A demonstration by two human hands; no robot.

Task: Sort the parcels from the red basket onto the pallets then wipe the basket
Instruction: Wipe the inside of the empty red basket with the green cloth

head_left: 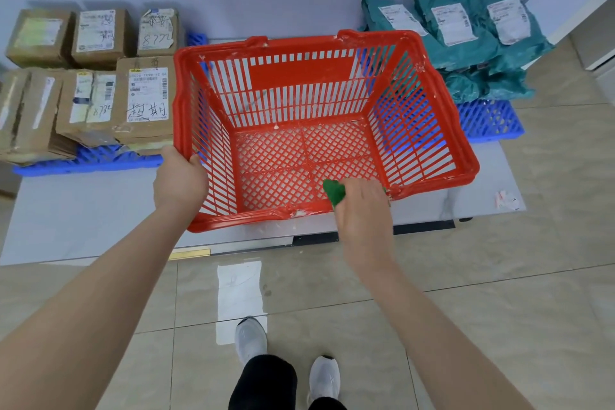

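Observation:
The red basket (pixel 432 130) stands on a pale platform with no parcels inside, its rim flecked with white marks. My left hand (pixel 179 181) grips the basket's near left corner. My right hand (pixel 361 210) holds a green cloth (pixel 334 191) pressed against the near rim, on the inner side. Brown cardboard boxes (pixel 100 76) are stacked on a blue pallet (pixel 90 161) to the left. Teal plastic mailer bags (pixel 466 40) lie on another blue pallet (pixel 489 118) at the right.
A pale grey platform (pixel 83 220) carries the basket and both pallets against a white wall. A torn label scrap (pixel 506 201) lies at its right corner. Beige floor tiles and my two white shoes (pixel 251 338) are below. A white cabinet edge (pixel 602 53) stands far right.

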